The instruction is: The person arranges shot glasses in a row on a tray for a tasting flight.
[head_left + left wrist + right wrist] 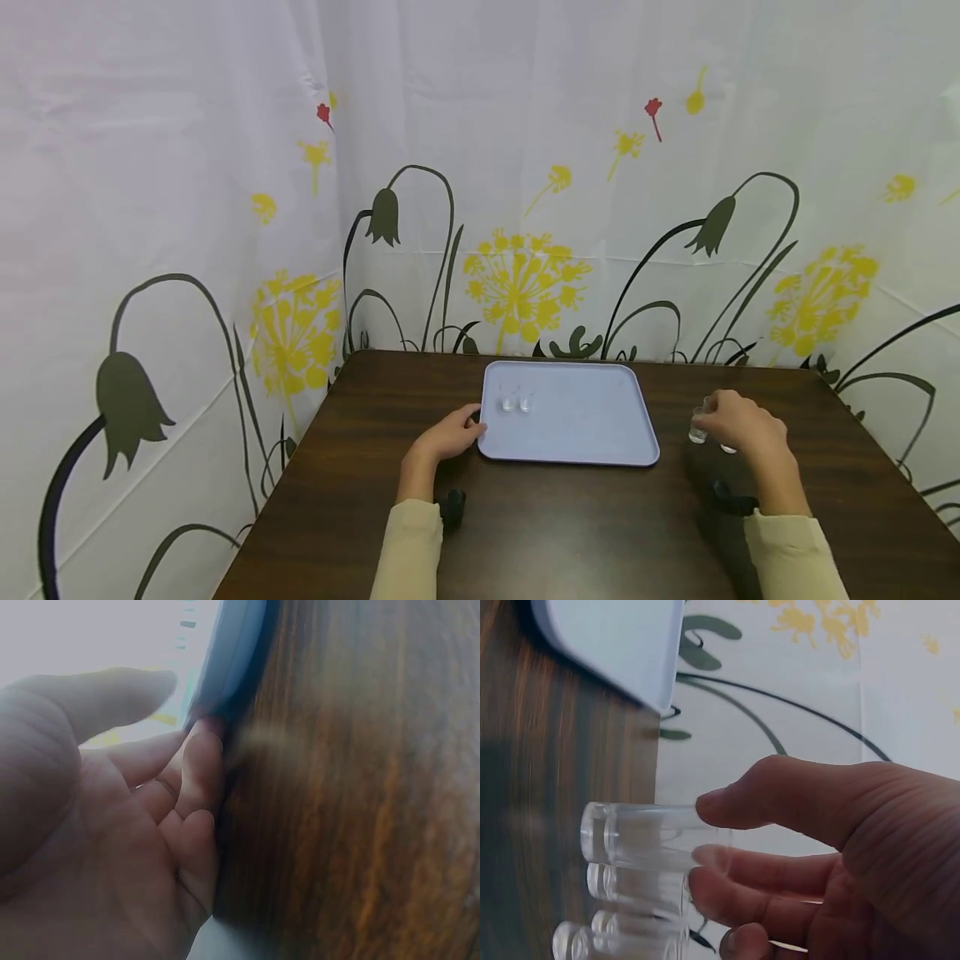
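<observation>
Over to the right of the tray [585, 425], the right hand [748, 427] pinches a clear glass [641, 831] near its upper end between thumb and fingers; other glasses [634, 889] stand just beside that one. The left hand [446, 435], its fingers loosely bent, touches the tray's left edge, near two small glasses [527, 404] on the tray.

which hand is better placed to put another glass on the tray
The right hand, likely: it pinches a glass beside other glasses, while the left hand only touches the tray.
</observation>
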Tool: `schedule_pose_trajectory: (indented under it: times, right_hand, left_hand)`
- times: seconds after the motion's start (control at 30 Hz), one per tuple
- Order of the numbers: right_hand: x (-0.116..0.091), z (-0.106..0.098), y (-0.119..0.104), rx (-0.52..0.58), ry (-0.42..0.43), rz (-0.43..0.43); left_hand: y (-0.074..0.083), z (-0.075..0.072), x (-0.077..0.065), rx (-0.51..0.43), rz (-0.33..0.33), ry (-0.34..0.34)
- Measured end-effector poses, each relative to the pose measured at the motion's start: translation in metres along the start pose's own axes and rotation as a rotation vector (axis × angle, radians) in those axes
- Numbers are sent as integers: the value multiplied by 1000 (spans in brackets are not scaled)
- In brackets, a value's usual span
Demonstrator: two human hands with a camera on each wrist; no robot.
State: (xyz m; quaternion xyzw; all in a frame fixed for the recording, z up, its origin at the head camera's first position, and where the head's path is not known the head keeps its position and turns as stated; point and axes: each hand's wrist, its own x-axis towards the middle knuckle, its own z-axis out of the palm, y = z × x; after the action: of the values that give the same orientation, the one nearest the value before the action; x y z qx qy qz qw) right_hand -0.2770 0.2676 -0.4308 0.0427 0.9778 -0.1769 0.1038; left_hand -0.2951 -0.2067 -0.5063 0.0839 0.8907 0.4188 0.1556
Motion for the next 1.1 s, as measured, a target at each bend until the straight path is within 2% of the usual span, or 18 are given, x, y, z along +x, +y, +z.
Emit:
schedule_pose_trajectory:
  times: [0.2,0.43,0.9,1.1]
  right_hand:
    - [8,8,-17,19,51,-71]
    - [18,25,-37,30,95,-164]
    - [32,49,-77,45,203,-226]
    - [37,60,-95,74,205,-251]
  left_hand:
    - [0,0,3,80,31,-4]
    - [1,-1,4,78,31,1]
    - [3,-3,1,77,7,14]
    - [3,-2,1,79,6,11]
